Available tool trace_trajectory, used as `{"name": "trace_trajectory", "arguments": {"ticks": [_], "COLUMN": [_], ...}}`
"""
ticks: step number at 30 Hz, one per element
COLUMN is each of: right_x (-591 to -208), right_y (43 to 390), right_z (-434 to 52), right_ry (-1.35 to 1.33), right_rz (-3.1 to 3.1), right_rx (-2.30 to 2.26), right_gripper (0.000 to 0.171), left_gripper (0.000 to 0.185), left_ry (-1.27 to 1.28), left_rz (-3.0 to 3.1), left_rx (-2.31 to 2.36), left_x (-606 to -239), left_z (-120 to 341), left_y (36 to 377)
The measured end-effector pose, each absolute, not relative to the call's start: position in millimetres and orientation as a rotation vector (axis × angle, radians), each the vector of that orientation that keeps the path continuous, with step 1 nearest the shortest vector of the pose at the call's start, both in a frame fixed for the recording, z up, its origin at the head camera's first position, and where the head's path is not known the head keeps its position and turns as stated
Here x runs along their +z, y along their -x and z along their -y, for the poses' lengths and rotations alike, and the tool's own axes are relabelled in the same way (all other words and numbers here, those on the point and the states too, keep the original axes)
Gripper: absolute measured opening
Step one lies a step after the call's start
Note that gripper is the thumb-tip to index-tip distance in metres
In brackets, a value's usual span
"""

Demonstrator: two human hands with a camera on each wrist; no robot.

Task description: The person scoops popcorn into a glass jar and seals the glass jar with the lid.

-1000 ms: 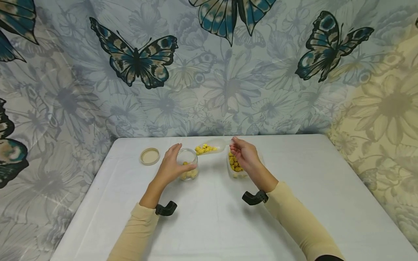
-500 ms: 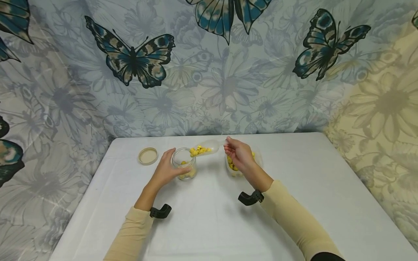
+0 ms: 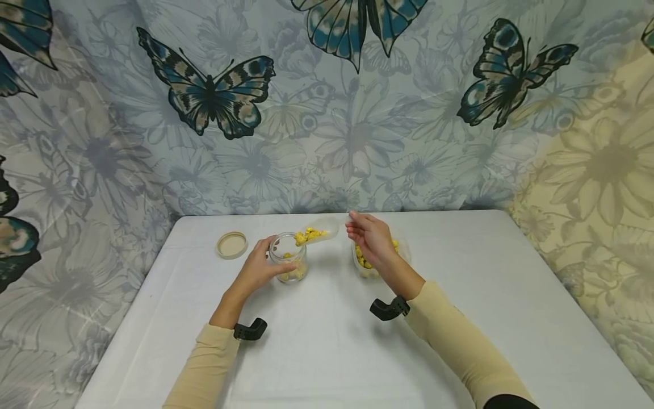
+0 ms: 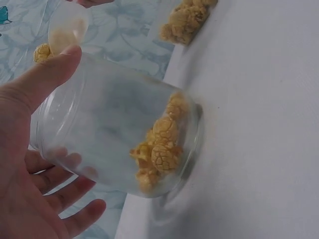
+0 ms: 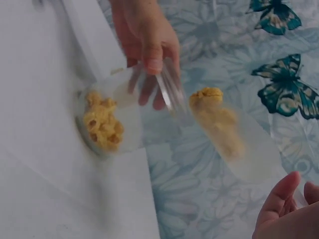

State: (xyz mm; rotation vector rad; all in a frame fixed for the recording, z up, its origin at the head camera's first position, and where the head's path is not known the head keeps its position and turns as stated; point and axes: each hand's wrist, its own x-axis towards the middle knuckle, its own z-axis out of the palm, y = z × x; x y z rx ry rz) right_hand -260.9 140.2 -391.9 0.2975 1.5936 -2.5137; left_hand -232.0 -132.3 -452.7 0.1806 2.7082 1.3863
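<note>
Where the white bench ran toward the middle of its far edge, held a small clear glass jar in the left grip, thumb on one wall and fingers curled round the other. Kept the jar's base on the bench, mouth apparently tipped toward the right. Showed only a few knobbly yellow puffed pieces at the bottom.

Poised just over the jar's mouth a clear plastic scoop loaded with the same yellow pieces. Seemed pinched at its handle end by the right grip, though left the exact contact hard to make out. Lay below that wrist a clear plastic tub of more yellow pieces. Rested flat nearer the far left corner a round beige lid, apart from the jar.

Judged the jar stiff, smooth, breakable and light while nearly empty; best taken round the wall at mid-height, as here. Judged the scoop thin and light, its load loose and apt to roll off; best held at the handle end.
</note>
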Motion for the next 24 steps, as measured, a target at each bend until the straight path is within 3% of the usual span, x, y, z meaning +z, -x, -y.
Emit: {"name": "trace_trajectory", "arguments": {"ticks": [8, 15, 24], "right_x": [-378.1, -364.0, -366.1], "right_y": [258.9, 254.0, 256.8], "right_z": [-130.3, -117.3, -120.1], "right_ry": [-0.124, 0.064, 0.007], "right_rz": [-1.774, -2.037, -2.012], "right_rx": [-2.507, -2.443, -2.463], "right_gripper": [0.013, 0.014, 0.011], "left_gripper": [0.09, 0.091, 0.092], "left_ry": [-0.196, -0.211, -0.215], "left_rz": [-2.698, -2.706, -2.731], "left_rx": [1.385, 1.386, 1.353], "left_x": [-450.9, -451.0, -451.4], "left_z": [133.1, 134.4, 134.2], "left_y": [232.4, 231.2, 231.8]}}
